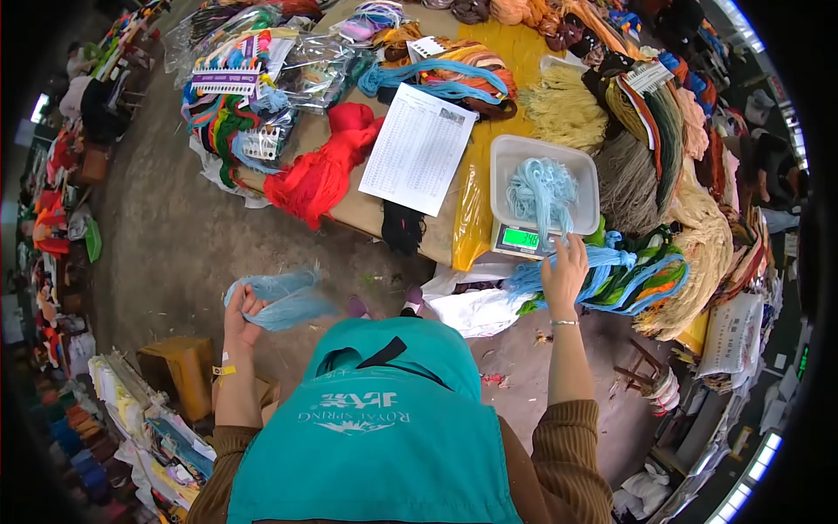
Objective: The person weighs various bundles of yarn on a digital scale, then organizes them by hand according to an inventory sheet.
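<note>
Trailing from the tub (499, 188), pale yarn (541, 185) is pointing toward the right hand (566, 269), pinch unclear; left hand (242, 312) is clutching blue strands (292, 303).

**Clutter around me here**

Red yarn bundle (316, 179) lies beside the printed sheet (417, 148) on the table (347, 208); black yarn (401, 229) at its edge. Purple-labelled thread card (223, 83) sits by clear plastic packet (321, 77). Cardboard box (177, 374), wooden stool (639, 377) below.
</note>
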`<act>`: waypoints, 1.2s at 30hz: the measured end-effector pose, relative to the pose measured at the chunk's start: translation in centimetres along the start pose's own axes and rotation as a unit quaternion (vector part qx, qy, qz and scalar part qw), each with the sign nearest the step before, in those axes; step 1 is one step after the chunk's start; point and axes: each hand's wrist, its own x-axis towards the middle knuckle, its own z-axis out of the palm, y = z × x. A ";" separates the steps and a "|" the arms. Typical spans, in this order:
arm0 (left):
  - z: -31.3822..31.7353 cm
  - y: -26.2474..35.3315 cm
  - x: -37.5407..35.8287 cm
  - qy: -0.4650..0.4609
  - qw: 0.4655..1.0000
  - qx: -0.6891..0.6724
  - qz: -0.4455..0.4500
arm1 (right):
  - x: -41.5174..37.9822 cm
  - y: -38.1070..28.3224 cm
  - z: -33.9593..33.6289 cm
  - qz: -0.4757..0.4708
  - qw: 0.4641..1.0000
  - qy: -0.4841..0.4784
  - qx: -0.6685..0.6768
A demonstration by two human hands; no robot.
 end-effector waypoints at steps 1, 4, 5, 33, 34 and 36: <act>0.3 0.0 -0.3 -0.011 1.000 0.001 0.004 | -0.2 0.1 0.0 0.010 1.000 0.017 0.012; 2.4 0.2 -1.9 -0.040 0.999 0.005 0.008 | -0.6 0.5 -0.2 0.018 0.998 0.038 0.036; 2.3 0.2 -2.3 -0.036 0.999 0.005 0.008 | -0.6 0.4 -0.5 0.023 0.998 0.044 0.036; 9.9 -0.8 -5.2 -0.175 0.983 0.031 0.053 | 2.2 0.2 1.6 -0.032 0.999 -0.012 -0.037; 10.5 -1.1 -5.4 -0.168 0.984 0.036 0.049 | 2.3 0.3 1.9 -0.036 0.998 -0.010 -0.042; 11.8 -1.3 -5.1 -0.192 0.980 0.033 0.027 | 2.6 0.0 1.6 -0.034 0.998 -0.029 -0.054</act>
